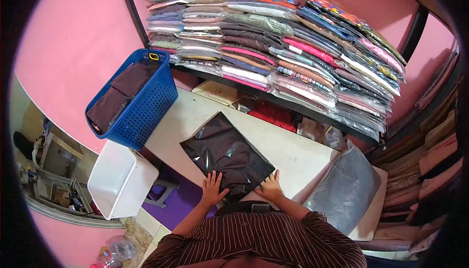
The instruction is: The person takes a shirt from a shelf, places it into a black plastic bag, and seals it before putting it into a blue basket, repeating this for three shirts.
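Observation:
A dark garment in a clear, shiny plastic bag (227,153) lies flat and slanted on the white table (183,109), near its front edge. My left hand (213,189) rests with spread fingers on the bag's lower left part. At the bag's lower right corner, my right hand (270,186) touches the edge, its fingers apart. Neither hand is closed around anything. What is inside the bag shows only as dark folded cloth.
A blue basket (146,104) with dark packed garments stands at the table's left, above a white bin (115,180). A large grey plastic bag (344,190) lies at the right. Behind, a black-edged shelf (293,104) bears stacks of bagged clothes (254,38).

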